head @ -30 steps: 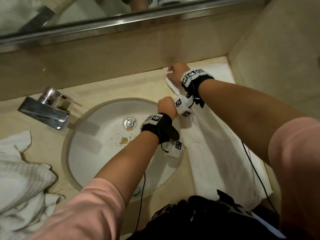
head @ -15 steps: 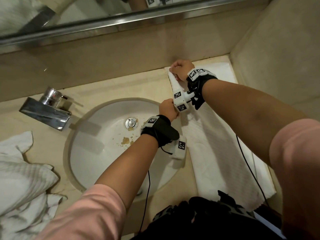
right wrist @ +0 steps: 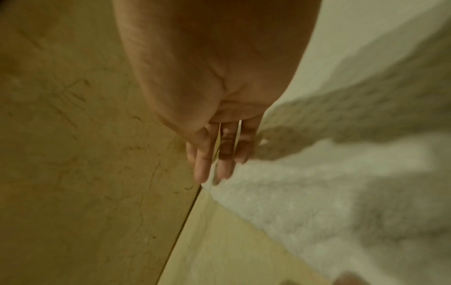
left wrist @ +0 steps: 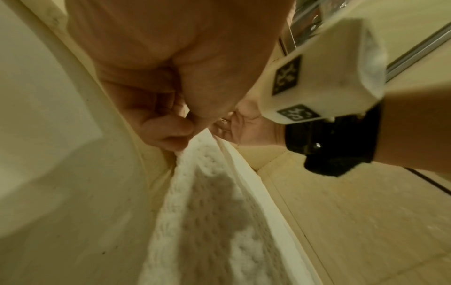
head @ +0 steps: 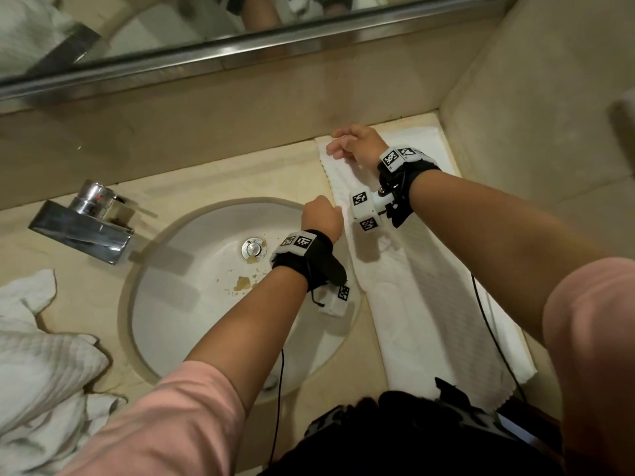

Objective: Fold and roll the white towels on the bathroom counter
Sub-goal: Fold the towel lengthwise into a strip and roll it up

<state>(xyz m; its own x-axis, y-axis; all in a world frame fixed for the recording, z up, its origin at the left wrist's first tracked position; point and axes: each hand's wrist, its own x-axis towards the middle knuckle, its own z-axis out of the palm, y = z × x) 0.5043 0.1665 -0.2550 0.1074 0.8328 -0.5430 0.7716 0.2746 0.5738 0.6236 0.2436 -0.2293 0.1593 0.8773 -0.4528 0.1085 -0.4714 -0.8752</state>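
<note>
A long white towel (head: pixel 422 304) lies folded lengthwise on the counter to the right of the sink, running from the back wall to the front edge. My left hand (head: pixel 321 218) pinches the towel's left edge (left wrist: pixel 195 146) between thumb and curled fingers, just beside the sink rim. My right hand (head: pixel 354 144) hovers over the towel's far left corner with its fingers (right wrist: pixel 214 164) straight and relaxed, holding nothing. A heap of crumpled white towels (head: pixel 41 365) lies on the counter at the left.
The round white sink (head: pixel 213 297) has brown stains near its drain. A chrome faucet (head: pixel 86 218) stands behind it on the left. Beige walls close the counter at the back and right, and a mirror (head: pixel 171 25) hangs above. Black cables trail from both wrists.
My right hand has let go of the towel's far corner and opened its fingers above it. The left hand stays on the towel's left edge by the sink.
</note>
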